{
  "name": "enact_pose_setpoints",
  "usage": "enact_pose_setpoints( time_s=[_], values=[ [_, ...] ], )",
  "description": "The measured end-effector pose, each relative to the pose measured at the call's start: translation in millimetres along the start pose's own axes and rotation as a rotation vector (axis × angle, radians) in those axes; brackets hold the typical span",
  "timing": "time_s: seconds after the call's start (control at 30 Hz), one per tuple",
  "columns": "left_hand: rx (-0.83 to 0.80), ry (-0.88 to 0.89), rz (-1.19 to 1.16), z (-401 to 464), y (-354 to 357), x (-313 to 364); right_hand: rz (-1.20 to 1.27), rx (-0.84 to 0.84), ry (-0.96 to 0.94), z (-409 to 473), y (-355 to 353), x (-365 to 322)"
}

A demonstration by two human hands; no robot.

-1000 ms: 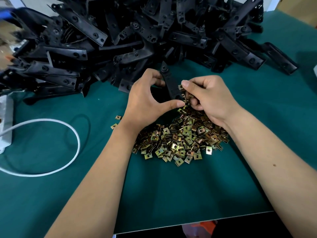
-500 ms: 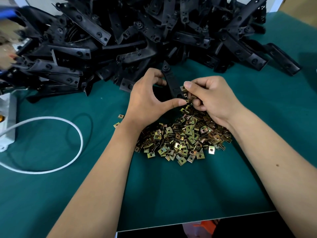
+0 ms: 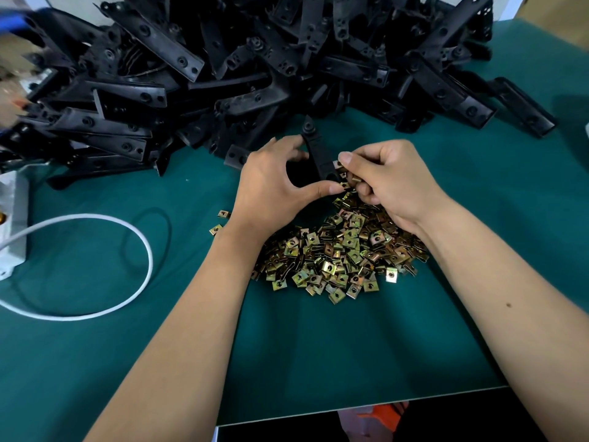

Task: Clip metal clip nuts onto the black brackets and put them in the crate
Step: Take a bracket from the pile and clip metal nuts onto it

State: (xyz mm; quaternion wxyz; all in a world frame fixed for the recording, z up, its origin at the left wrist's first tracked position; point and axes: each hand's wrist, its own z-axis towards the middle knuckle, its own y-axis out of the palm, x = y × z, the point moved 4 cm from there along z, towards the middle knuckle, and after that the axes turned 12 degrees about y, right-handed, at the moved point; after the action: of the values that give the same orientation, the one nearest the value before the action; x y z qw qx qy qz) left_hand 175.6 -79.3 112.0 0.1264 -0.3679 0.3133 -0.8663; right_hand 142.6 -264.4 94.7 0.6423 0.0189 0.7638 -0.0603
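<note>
Far left of the heap of loose clips [image 3: 338,253], a white power strip [image 3: 12,218] sits at the worktop [image 3: 318,362] edge, and its white cable [image 3: 140,240] loops across the green surface toward you. Two stray clips [image 3: 220,221] lie just left of the heap, beside your left wrist.

Your left hand [image 3: 271,186] is just behind the heap, its fingers [image 3: 287,145] and thumb curled round the black bracket [image 3: 318,154] and holding it nearly upright. Your right hand [image 3: 392,183] is on the bracket's right side, above the heap's far edge, fingers together and pinching a clip [image 3: 338,165] against the bracket's lower end. Whether the clip is seated yet cannot be told; your fingertips cover the joint. Behind both hands the big pile of brackets [image 3: 255,59] fills the back of the worktop. No crate is in view.

The risks from here, as I judge them: push the clip on skewed and it may jam or spring out of your pinch into the heap, where it is lost among the others. The bracket is held only near its lower half, so a hard push could twist it in your left hand. Your right forearm lies over the heap and could scatter clips off the near edge.
</note>
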Motion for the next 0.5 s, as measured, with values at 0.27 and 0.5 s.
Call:
enact_pose_setpoints(
  time_s=[0.27,0.5],
  values=[
    [-0.029,0.041,0.027,1.8,2.1,6.3,-0.013,0.046,0.003,0.8,1.1,1.1],
    [-0.017,0.057,-0.038,2.7,6.9,15.5,0.043,0.029,0.02,2.9,0.7,1.7]
  ],
)
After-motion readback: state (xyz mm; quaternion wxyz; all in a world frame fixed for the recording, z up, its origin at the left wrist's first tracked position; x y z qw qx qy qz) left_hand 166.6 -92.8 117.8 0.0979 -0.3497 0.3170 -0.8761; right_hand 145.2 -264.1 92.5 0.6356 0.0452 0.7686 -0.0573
